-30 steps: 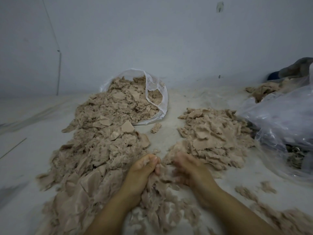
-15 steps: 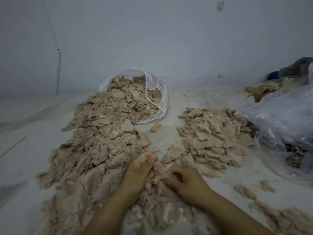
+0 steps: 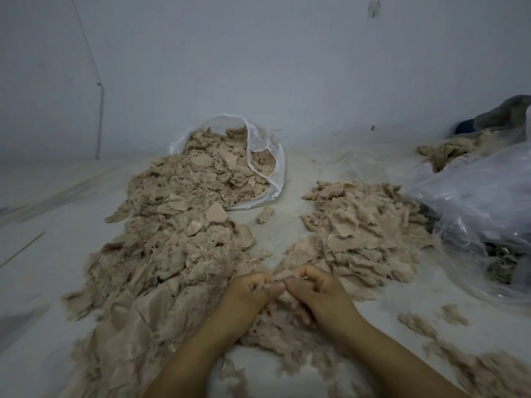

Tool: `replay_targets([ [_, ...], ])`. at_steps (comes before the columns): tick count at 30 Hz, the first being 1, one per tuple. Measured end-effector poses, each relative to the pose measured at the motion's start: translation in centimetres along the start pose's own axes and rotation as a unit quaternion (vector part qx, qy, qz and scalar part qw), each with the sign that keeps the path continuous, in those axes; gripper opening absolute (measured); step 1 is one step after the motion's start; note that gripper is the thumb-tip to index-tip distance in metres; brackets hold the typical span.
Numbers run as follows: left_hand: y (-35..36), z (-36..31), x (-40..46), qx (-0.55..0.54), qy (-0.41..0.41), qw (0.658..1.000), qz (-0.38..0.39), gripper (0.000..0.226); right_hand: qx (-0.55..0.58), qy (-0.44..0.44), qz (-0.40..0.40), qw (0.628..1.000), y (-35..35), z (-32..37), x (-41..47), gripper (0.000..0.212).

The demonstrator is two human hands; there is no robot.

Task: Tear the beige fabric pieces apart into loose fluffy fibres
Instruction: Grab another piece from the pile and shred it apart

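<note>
While a pale floor (image 3: 71, 214) stretches to a bare wall, the biggest heap of beige fabric pieces (image 3: 172, 248) spills from a clear plastic bag (image 3: 267, 156) lying on its side, running down the left toward the person, apparently so stock sits within reach. A second clear bag (image 3: 482, 193) slumps at the right edge, its contents too dim to name. Between the two bags lies a smaller mound of scraps (image 3: 365, 234), flat and frayed, well apart from the big heap and probably kept separate as a sorting stage, though which stage cannot be told. Closer in, beneath the wrists, rests a low drift of loose fluffy fibres (image 3: 275, 331), seemingly dropped where the work is done. Smallest of all, one fabric scrap (image 3: 280, 275) is caught between both hands: the left hand (image 3: 251, 288) pinches its left end with curled fingers, and the right hand (image 3: 313, 288) pinches the other end, knuckles almost touching, a grip that suits pulling the weave apart. A stray scrap (image 3: 264, 215) lies alone by the bag's mouth.
</note>
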State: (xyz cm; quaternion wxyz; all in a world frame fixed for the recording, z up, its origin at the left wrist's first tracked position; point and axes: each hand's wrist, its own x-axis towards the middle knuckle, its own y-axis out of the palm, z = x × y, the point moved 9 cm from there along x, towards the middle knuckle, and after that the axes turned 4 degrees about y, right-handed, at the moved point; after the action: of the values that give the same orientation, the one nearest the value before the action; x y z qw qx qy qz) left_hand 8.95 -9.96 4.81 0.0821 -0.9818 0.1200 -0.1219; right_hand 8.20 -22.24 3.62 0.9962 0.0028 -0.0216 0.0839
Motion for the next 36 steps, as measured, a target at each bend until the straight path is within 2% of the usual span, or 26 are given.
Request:
replay_targets([
  [4,-0.9,1.0,0.0,-0.159,-0.052,0.986,-0.02,0.013,0.001,0.041,-0.036,0.999,-1.4,-0.7,0.3,0.015],
  [6,-1.2,1.0,-0.1,-0.181,-0.062,0.981,-0.04,0.012,0.024,0.063,-0.01,0.998,-1.0,-1.1,0.3,0.014],
  [9,-2.5,1.6,0.0,-0.23,-0.087,0.963,-0.114,0.009,0.042,0.063,0.031,0.997,-0.3,-1.0,0.3,0.006],
  [12,-4.5,2.0,0.0,-0.233,-0.093,0.953,-0.17,0.011,-0.006,0.044,0.049,0.998,-0.3,-0.4,0.0,0.028],
  [14,-4.0,1.7,-0.1,-0.207,-0.083,0.965,-0.138,0.009,-0.092,0.017,0.034,0.995,-0.5,0.3,-0.3,0.046],
  [16,-1.7,1.1,-0.2,-0.183,-0.07,0.979,-0.049,0.012,-0.154,-0.005,0.002,0.988,-0.8,0.6,-0.3,0.056],
  [18,0.4,0.8,-0.5,-0.157,-0.064,0.985,0.026,0.015,-0.172,-0.009,0.002,0.985,-0.6,0.4,-0.2,0.053],
  [19,0.7,1.0,-0.5,-0.155,-0.062,0.985,0.036,0.016,-0.169,-0.01,0.013,0.986,-0.2,0.3,-0.2,0.043],
  [21,0.1,1.3,-0.3,-0.174,-0.067,0.982,0.015,0.016,-0.156,-0.021,0.011,0.988,-0.1,0.3,0.0,0.015],
  [22,-0.3,1.4,-0.2,-0.186,-0.068,0.98,0.001,0.014,-0.153,-0.023,-0.004,0.988,-0.5,0.3,0.1,0.008],
  [24,-1.0,1.3,0.0,-0.197,-0.059,0.978,-0.019,0.013,-0.156,-0.008,-0.058,0.986,-1.9,0.1,0.2,0.018],
  [26,-1.3,1.0,0.1,-0.178,-0.043,0.983,-0.022,0.013,-0.153,-0.006,-0.104,0.983,-3.0,0.3,0.2,0.014],
  [27,-1.2,0.8,0.1,-0.162,-0.033,0.986,-0.018,0.014,-0.147,-0.011,-0.099,0.984,-2.9,0.7,0.0,0.007],
  [31,-0.2,1.0,-0.1,-0.157,-0.036,0.987,0.01,0.021,-0.164,-0.035,0.036,0.985,0.6,0.8,-0.6,0.045],
  [32,0.2,1.0,-0.2,-0.151,-0.032,0.988,0.024,0.023,-0.177,-0.052,0.037,0.982,1.0,0.9,-0.6,0.044],
  [34,0.5,0.9,-0.2,-0.132,-0.024,0.991,0.027,0.029,-0.172,-0.07,-0.012,0.983,0.5,1.2,-0.4,0.027],
  [36,0.6,0.8,-0.2,-0.12,-0.014,0.992,0.023,0.036,-0.121,-0.041,-0.044,0.991,-0.3,0.8,-0.1,0.013],
])
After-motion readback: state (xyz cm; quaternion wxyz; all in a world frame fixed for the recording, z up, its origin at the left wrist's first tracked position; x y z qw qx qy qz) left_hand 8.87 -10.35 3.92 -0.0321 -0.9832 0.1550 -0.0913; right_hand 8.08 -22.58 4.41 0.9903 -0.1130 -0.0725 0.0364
